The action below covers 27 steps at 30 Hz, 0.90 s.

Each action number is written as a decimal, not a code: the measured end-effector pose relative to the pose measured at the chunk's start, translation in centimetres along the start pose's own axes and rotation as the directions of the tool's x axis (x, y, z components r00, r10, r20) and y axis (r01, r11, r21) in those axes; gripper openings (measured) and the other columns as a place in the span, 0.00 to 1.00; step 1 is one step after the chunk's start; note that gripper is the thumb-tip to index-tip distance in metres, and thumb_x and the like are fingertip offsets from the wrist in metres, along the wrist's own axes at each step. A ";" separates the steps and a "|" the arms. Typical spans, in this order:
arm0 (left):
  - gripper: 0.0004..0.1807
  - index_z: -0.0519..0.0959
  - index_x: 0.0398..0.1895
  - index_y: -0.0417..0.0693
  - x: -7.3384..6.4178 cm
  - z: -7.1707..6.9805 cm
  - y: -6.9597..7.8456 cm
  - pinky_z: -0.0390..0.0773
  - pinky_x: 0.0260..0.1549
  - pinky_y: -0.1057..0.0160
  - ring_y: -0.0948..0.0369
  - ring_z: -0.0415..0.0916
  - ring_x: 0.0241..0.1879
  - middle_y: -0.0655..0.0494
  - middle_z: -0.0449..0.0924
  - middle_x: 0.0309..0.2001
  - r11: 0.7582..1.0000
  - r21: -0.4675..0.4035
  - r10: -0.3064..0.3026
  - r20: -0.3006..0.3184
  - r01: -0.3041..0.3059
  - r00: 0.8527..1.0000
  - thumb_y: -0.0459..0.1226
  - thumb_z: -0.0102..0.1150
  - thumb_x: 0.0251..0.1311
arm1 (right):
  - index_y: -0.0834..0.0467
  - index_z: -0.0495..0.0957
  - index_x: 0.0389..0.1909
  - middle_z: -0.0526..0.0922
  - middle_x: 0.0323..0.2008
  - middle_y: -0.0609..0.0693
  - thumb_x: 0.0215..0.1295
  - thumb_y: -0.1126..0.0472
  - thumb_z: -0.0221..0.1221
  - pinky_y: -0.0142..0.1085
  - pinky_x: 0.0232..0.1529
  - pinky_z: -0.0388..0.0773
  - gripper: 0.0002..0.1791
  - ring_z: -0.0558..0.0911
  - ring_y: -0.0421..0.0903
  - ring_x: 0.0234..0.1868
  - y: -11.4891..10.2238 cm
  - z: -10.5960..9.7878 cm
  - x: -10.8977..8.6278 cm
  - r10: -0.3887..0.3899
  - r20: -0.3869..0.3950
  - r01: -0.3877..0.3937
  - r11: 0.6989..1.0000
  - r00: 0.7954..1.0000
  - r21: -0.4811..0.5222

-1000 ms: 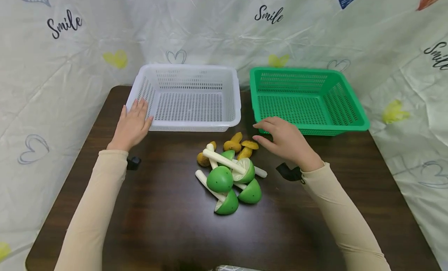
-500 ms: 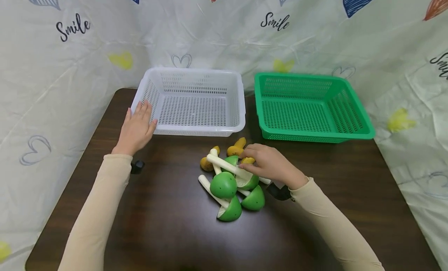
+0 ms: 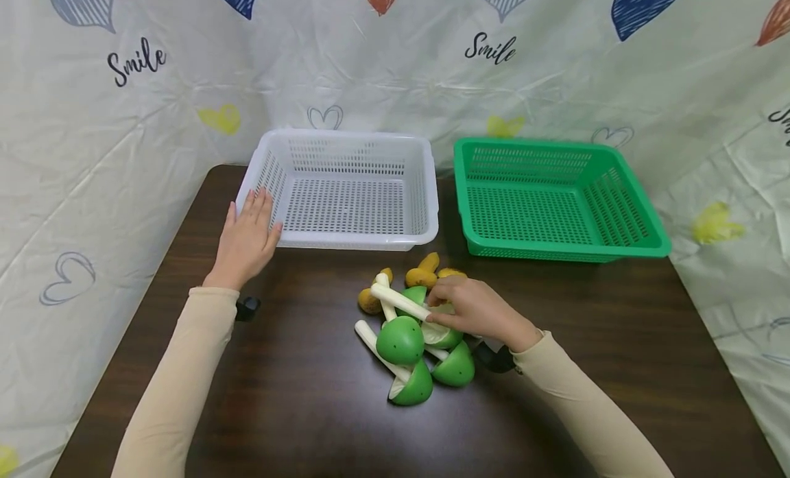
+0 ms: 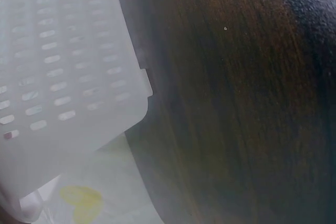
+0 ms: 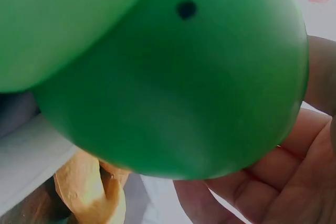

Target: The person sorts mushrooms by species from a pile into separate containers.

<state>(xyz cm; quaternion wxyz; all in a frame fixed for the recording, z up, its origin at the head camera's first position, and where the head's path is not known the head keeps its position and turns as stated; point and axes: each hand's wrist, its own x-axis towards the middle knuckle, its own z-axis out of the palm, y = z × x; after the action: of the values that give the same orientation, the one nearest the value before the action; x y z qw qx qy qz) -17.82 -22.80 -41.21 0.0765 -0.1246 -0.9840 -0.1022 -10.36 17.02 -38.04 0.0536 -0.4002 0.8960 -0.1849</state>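
My left hand [image 3: 245, 245] lies with straight fingers on the left rim of a white plastic basket [image 3: 345, 241]. In the left wrist view the slotted wall of that white basket [image 4: 68, 77] fills the upper left. At the pile mid-table, my right hand [image 3: 478, 310] pinches the white stem of a green-capped toy mushroom [image 3: 400, 301] close to its cap. The right wrist view has a green cap [image 5: 184, 93] in front, with curled fingers [image 5: 273, 171] behind it. Other green mushrooms [image 3: 400, 341] lie around and below it, stems crossing.
Several yellow-brown toy mushrooms [image 3: 421, 278] lie at the back of the pile, near the white basket's front. To the right stands a green plastic basket [image 3: 568, 252]. A printed sheet [image 3: 382, 73] hangs behind the dark wooden table [image 3: 296, 368].
My right hand has come from beside the green basket down to the pile and taken hold of a mushroom stem. The left hand stays on the white basket. The head view has tilted up slightly.
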 end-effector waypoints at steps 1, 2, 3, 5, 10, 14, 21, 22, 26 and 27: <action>0.34 0.50 0.70 0.30 0.0 0.0 0.0 0.33 0.66 0.43 0.46 0.38 0.72 0.37 0.46 0.72 1.000 0.001 -0.001 -0.002 0.001 1.000 0.45 0.36 0.71 | 0.53 0.81 0.32 0.79 0.30 0.42 0.53 0.56 0.68 0.34 0.31 0.74 0.08 0.76 0.40 0.32 0.0 0.1 0.0 -0.002 -0.006 0.002 1.000 1.000 -0.003; 0.34 0.50 0.70 0.30 0.0 0.0 0.0 0.34 0.66 0.43 0.46 0.38 0.72 0.37 0.46 0.72 1.000 0.004 -0.001 -0.004 0.001 1.000 0.45 0.36 0.71 | 0.53 0.81 0.31 0.78 0.30 0.42 0.53 0.55 0.68 0.34 0.30 0.74 0.08 0.76 0.40 0.32 0.0 0.1 0.0 -0.003 -0.009 0.003 1.000 1.000 -0.005; 0.34 0.50 0.70 0.30 0.0 0.0 0.0 0.34 0.66 0.43 0.46 0.38 0.72 0.37 0.46 0.72 1.000 0.001 -0.003 -0.004 0.003 1.000 0.45 0.36 0.71 | 0.53 0.81 0.31 0.78 0.30 0.42 0.53 0.55 0.68 0.34 0.30 0.74 0.08 0.76 0.40 0.32 0.0 0.2 0.0 -0.004 -0.012 0.004 1.000 1.000 -0.009; 0.34 0.50 0.70 0.29 0.1 0.1 -0.1 0.34 0.66 0.43 0.46 0.38 0.72 0.36 0.46 0.72 1.000 0.000 -0.004 -0.006 0.004 1.000 0.45 0.36 0.71 | 0.52 0.81 0.31 0.78 0.30 0.42 0.53 0.54 0.68 0.34 0.29 0.73 0.09 0.75 0.40 0.32 0.0 0.3 0.1 -0.002 -0.013 0.002 1.000 1.000 -0.008; 0.33 0.52 0.69 0.26 0.1 0.1 -0.1 0.33 0.67 0.44 0.43 0.38 0.72 0.33 0.46 0.71 1.000 0.002 0.004 -0.014 -0.004 1.000 0.45 0.35 0.71 | 0.52 0.80 0.31 0.78 0.31 0.42 0.52 0.55 0.69 0.32 0.29 0.73 0.09 0.76 0.40 0.32 -0.1 0.7 0.1 0.012 0.002 -0.012 1.000 1.000 0.017; 0.33 0.52 0.68 0.25 0.0 0.1 -0.1 0.32 0.67 0.45 0.43 0.39 0.72 0.33 0.46 0.70 1.000 0.011 0.007 -0.015 -0.007 1.000 0.45 0.35 0.71 | 0.52 0.80 0.31 0.78 0.31 0.43 0.52 0.56 0.69 0.33 0.30 0.74 0.08 0.77 0.41 0.33 -0.1 0.8 0.0 0.019 -0.001 -0.019 0.999 1.000 0.033; 0.33 0.51 0.69 0.27 -0.1 0.2 0.0 0.32 0.67 0.46 0.44 0.39 0.72 0.35 0.47 0.71 1.000 0.010 -0.001 -0.020 0.001 1.000 0.45 0.35 0.71 | 0.52 0.80 0.31 0.78 0.31 0.42 0.53 0.58 0.68 0.32 0.31 0.73 0.08 0.76 0.40 0.32 0.3 1.1 -0.1 0.009 0.003 -0.009 0.998 1.000 0.054; 0.33 0.52 0.69 0.28 -0.1 0.2 0.0 0.32 0.67 0.46 0.45 0.39 0.72 0.36 0.47 0.71 1.000 0.010 -0.003 -0.023 0.003 1.000 0.45 0.35 0.71 | 0.52 0.80 0.31 0.78 0.31 0.42 0.53 0.58 0.68 0.32 0.30 0.73 0.07 0.76 0.40 0.32 0.3 1.1 -0.1 0.007 0.005 -0.008 0.998 1.000 0.059; 0.33 0.53 0.69 0.30 -0.2 0.4 -0.1 0.32 0.67 0.46 0.46 0.40 0.72 0.38 0.48 0.71 1.000 0.000 -0.002 -0.053 0.002 0.999 0.45 0.36 0.71 | 0.52 0.80 0.31 0.78 0.31 0.41 0.54 0.58 0.68 0.32 0.29 0.71 0.06 0.74 0.40 0.30 0.4 1.1 0.0 0.000 0.011 -0.001 0.997 1.000 0.073; 0.33 0.54 0.69 0.30 -0.2 0.5 -0.1 0.34 0.67 0.46 0.46 0.40 0.72 0.38 0.48 0.71 1.000 -0.002 -0.001 -0.062 0.000 0.998 0.45 0.37 0.71 | 0.52 0.80 0.31 0.78 0.31 0.41 0.54 0.58 0.67 0.31 0.29 0.71 0.06 0.74 0.39 0.29 0.4 1.0 0.0 0.000 0.012 0.000 0.997 1.000 0.075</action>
<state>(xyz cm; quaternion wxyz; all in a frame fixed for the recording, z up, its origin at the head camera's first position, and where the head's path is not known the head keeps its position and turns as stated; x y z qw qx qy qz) -17.73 -22.84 -41.73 0.1070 -0.1212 -0.9811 -0.1068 -10.40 16.97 -39.17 0.0740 -0.3989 0.8881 -0.2161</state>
